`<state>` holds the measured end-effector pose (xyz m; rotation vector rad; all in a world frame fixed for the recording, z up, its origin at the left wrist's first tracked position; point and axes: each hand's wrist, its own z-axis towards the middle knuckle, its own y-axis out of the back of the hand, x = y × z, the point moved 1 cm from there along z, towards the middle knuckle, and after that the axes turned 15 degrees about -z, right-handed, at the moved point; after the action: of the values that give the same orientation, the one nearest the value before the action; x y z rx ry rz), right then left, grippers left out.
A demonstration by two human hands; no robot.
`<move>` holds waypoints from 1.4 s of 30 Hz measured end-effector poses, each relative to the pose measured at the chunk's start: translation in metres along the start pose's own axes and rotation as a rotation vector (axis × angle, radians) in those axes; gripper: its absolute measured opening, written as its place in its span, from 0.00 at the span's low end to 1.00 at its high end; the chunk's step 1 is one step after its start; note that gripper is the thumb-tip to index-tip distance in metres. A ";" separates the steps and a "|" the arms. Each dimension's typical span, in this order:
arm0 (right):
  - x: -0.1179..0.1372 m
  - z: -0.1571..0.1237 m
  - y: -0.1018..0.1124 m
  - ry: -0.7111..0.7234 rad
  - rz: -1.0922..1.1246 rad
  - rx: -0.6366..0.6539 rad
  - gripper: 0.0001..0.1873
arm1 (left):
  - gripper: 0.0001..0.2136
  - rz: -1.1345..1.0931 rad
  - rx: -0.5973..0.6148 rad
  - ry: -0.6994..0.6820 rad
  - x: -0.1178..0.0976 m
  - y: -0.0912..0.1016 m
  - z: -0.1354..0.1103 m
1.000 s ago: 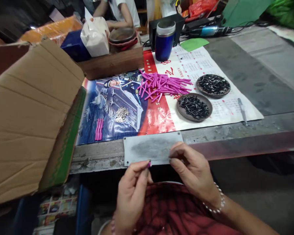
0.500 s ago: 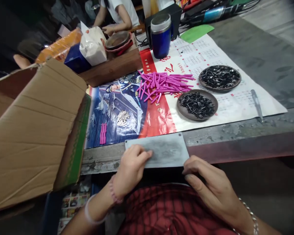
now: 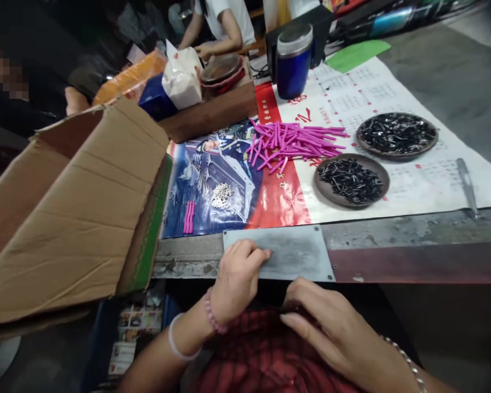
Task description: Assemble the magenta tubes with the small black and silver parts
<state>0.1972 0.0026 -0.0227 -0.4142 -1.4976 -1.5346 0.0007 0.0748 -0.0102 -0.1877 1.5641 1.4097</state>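
Observation:
My left hand (image 3: 239, 278) rests on the left part of a grey metal plate (image 3: 298, 254) at the table's front edge. Its fingers are curled in, and whatever they may hold is hidden. Just below the plate's front edge, over my lap, is my right hand (image 3: 331, 327), thumb and fingers bent toward each other. Anything between them is too dark to make out. Beyond the plate lie a small heap of tiny silvery rings (image 3: 222, 195) and several short pink pieces (image 3: 189, 217) side by side. A larger pile of pink sticks (image 3: 294, 143) lies farther back.
Two brown dishes, a nearer one (image 3: 387, 183) and a farther one (image 3: 433, 143), hold small black pieces. A pen-like tool (image 3: 467, 185) lies right. A cardboard box (image 3: 85, 202) stands left; a blue mug (image 3: 293, 68) stands behind. A person in white (image 3: 225, 27) sits across.
The view has shifted left. My right hand has moved off the plate's right corner, down and toward my left hand. My left hand stays on the plate, fingers still curled.

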 end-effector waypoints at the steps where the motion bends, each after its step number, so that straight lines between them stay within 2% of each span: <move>1: 0.002 0.001 -0.002 0.008 -0.017 0.026 0.06 | 0.13 -0.020 -0.028 -0.007 -0.003 -0.004 0.002; 4: 0.004 0.002 -0.003 -0.007 -0.034 0.023 0.07 | 0.11 -0.096 -0.143 -0.020 -0.010 -0.006 -0.001; 9: 0.007 0.007 -0.004 -0.027 0.007 -0.066 0.06 | 0.07 -0.171 -0.277 -0.034 -0.023 -0.003 -0.024; 14: 0.011 0.014 -0.015 -0.103 0.065 -0.174 0.04 | 0.12 -0.054 -0.358 -0.104 -0.038 -0.008 -0.043; 17: 0.015 0.015 -0.019 -0.143 0.143 -0.191 0.07 | 0.11 0.014 -0.409 -0.157 -0.043 -0.009 -0.049; 20: 0.020 0.018 -0.022 -0.148 0.214 -0.203 0.08 | 0.10 -0.008 -0.454 -0.197 -0.046 -0.010 -0.053; 23: 0.025 0.022 -0.025 -0.132 0.208 -0.248 0.05 | 0.11 -0.235 -0.433 -0.110 -0.046 -0.015 -0.056; 26: 0.028 0.027 -0.026 -0.098 0.154 -0.258 0.07 | 0.12 -0.641 -0.361 0.102 -0.046 -0.024 -0.059; 29: 0.031 0.033 -0.027 -0.042 0.086 -0.255 0.09 | 0.12 -0.888 -0.392 0.235 -0.047 -0.034 -0.063; 33: 0.033 0.039 -0.032 0.103 -0.084 -0.373 0.09 | 0.12 -0.906 -0.524 0.233 -0.047 -0.043 -0.068; 36: 0.032 0.043 -0.038 0.168 -0.221 -0.473 0.14 | 0.11 -0.896 -0.573 0.246 -0.045 -0.048 -0.069; 39: 0.029 0.046 -0.040 0.165 -0.251 -0.473 0.18 | 0.10 -0.915 -0.594 0.253 -0.045 -0.050 -0.065; 42: 0.027 0.046 -0.036 0.150 -0.226 -0.410 0.19 | 0.11 -1.010 -0.597 0.282 -0.046 -0.052 -0.061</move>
<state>0.1387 0.0287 -0.0146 -0.3619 -1.1410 -2.0158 0.0256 -0.0140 -0.0215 -1.3709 0.9283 0.9738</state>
